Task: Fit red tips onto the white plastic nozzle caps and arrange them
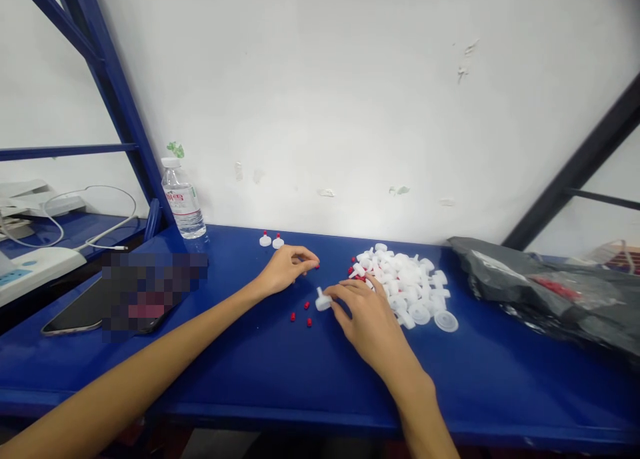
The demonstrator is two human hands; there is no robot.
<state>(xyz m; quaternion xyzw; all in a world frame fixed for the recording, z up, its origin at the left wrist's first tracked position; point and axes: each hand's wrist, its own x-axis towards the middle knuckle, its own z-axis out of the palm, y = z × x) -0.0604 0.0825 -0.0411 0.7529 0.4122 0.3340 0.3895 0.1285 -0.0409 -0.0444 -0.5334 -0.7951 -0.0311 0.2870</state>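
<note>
My left hand pinches a small red cap between thumb and fingertips, just above the blue tabletop. My right hand grips a white plastic spouted lid by its edge, its narrow spout tilted up and to the left. Between and below the hands lie three loose red caps. Right beside my right hand is a heap of white spouted lids, with several red caps at its left edge. Farther back, two white lids stand upright with red caps on their spouts.
A water bottle stands at the back left, by the blue frame post. Dark phones, partly blurred out, lie on the left, with a white power strip beyond. A grey plastic bag lies at the right. A white wall closes the back.
</note>
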